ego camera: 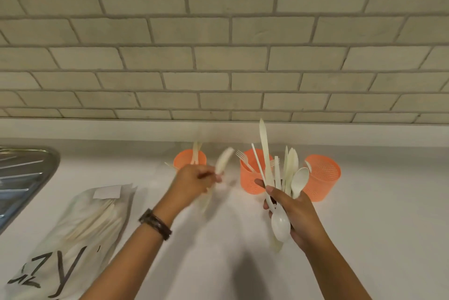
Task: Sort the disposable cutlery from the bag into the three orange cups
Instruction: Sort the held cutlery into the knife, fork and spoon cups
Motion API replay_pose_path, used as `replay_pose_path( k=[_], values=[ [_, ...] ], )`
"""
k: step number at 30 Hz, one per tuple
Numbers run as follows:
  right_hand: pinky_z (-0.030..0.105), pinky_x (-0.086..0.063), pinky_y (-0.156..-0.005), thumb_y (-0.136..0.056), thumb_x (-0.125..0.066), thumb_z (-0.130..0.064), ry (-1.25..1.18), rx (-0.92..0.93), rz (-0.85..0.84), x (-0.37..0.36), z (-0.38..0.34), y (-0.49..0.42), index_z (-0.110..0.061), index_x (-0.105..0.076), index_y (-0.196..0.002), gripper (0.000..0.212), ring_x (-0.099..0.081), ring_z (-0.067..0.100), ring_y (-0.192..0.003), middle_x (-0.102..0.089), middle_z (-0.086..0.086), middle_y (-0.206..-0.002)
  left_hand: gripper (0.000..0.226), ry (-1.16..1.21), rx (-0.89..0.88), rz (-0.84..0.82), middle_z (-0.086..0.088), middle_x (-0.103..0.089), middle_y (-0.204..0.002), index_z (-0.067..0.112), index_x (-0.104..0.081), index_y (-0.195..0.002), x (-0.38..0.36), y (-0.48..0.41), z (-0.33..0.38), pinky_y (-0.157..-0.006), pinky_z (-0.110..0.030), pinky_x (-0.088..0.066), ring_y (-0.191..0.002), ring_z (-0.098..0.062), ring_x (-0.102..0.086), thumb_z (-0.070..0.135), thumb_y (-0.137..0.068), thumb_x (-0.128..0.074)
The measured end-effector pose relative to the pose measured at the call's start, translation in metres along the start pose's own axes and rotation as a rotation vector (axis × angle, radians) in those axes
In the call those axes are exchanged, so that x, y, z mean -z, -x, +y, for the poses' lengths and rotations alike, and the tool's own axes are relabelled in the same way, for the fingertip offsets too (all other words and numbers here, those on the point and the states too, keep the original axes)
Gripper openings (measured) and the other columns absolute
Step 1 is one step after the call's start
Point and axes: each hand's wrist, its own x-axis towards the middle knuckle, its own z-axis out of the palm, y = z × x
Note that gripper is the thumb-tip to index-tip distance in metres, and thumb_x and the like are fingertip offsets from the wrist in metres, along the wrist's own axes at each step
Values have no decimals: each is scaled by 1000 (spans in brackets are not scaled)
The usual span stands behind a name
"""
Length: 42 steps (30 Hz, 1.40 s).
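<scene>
Three orange mesh cups stand in a row near the wall: the left cup [188, 157] holds knives, the middle cup [249, 177] holds a fork, the right cup [324, 175] shows a spoon tip at its rim. My left hand [193, 182] pinches a blurred cream knife [223, 161] between the left and middle cups. My right hand [295, 212] grips a mixed bundle of cream cutlery [283, 175], knives, forks and spoons, in front of the middle and right cups. The white bag [80, 234] lies at the lower left with more cutlery inside.
A steel sink drainer [21, 178] sits at the far left edge of the white counter [376, 239]. A tiled wall [223, 44] rises right behind the cups. A dark bracelet is on my left wrist.
</scene>
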Motion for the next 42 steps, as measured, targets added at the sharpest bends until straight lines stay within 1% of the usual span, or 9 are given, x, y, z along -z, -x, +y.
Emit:
replay_pose_path(
  k=[7, 11, 15, 18, 25, 29, 35, 38, 42],
  values=[
    [34, -49, -66, -87, -63, -20, 151, -61, 17, 7, 13, 4, -12, -77, -85, 15, -60, 18, -67, -74, 13, -88, 13, 417, 16, 567, 5, -71, -79, 3, -72, -95, 62, -55, -23, -74, -20, -54, -69, -6, -65, 9, -84, -67],
    [33, -49, -65, -88, -62, -16, 166, -66, 13, 5, 13, 3, -7, -74, -88, 15, -59, 19, -67, -75, 7, -86, 17, 270, 130, 518, 10, -67, -55, -3, -69, -98, 52, -72, -45, -66, -24, -53, -56, -6, -61, 6, -84, -66],
    [31, -49, -64, -86, -64, -17, 212, -84, 7, 3, 11, 4, -9, -76, -83, 15, -59, 19, -62, -70, 2, -67, 55, 283, 223, 503, -15, -66, -98, -1, -46, -132, 52, -74, -47, -48, -20, -53, -41, -9, -59, 6, -83, -68],
    [33, -52, -66, -83, -67, -19, 250, -95, -1, 1, 9, 4, -13, -77, -75, 14, -62, 18, -63, -72, 8, -74, 51, 84, -4, 548, 0, -50, -121, 14, -51, -131, 48, -59, -19, -50, -26, -56, -54, -15, -62, 16, -83, -69],
    [28, -48, -64, -82, -67, -17, 322, -118, -103, -6, 1, 8, -6, -75, -74, 15, -58, 16, -58, -69, 5, -65, 17, -502, -686, 44, 16, -64, -106, 36, -71, -92, -3, -4, 42, -79, -15, -36, -95, -5, -45, 29, -76, -74],
    [22, -48, -59, -81, -67, -13, 342, -112, -127, -8, -3, 11, -3, -74, -77, 13, -57, 15, -54, -68, -2, -60, 10, -1001, -988, -91, 18, -69, -89, 31, -72, -83, -13, -5, 34, -71, -24, -19, -84, -5, -37, 28, -78, -63],
    [23, -50, -61, -81, -67, -12, 355, -104, -153, -9, -5, 13, -7, -75, -78, 9, -60, 14, -57, -72, -2, -69, 15, -1007, -900, -261, 5, -70, -87, 21, -73, -91, 1, -13, 39, -75, -32, -43, -83, -20, -61, 23, -84, -60],
    [27, -51, -63, -83, -65, -9, 283, -111, -132, -7, -3, 12, -9, -68, -95, 13, -58, 18, -60, -74, 7, -79, 11, -912, -794, -61, 2, -68, -83, 17, -71, -87, 27, -28, 36, -72, -27, -45, -77, -21, -62, 17, -81, -62],
    [33, -47, -60, -87, -61, -10, 167, -138, -54, -2, 4, 9, -6, -63, -103, 17, -58, 22, -62, -74, 13, -83, 17, -297, -250, 301, 0, -63, -77, 20, -62, -83, 60, -47, 17, -64, -19, -46, -60, -11, -61, 4, -82, -63]
  ],
)
